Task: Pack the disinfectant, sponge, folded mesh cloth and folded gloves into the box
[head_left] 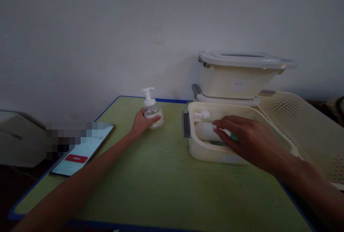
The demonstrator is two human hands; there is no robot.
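My left hand (146, 119) is closed around a clear pump bottle (153, 110) with a white pump top and a pale label. The bottle stands upright near the table's back edge. On the right, my right hand (242, 133) reaches into a cream storage box (215, 155). Its thumb and fingers are at a white bottle (204, 131) lying on its side, and appear to grip its right end. A white pump head (202, 114) shows behind that bottle. Something green (233, 137) is partly covered by my right hand.
A lidded cream box (231, 81) stands behind the open one, on a grey-white lid (228, 99). A perforated cream basket (301, 128) is at the right. A lit phone (83, 151) lies at the table's left edge. Behind the green table (161, 182) is a wall.
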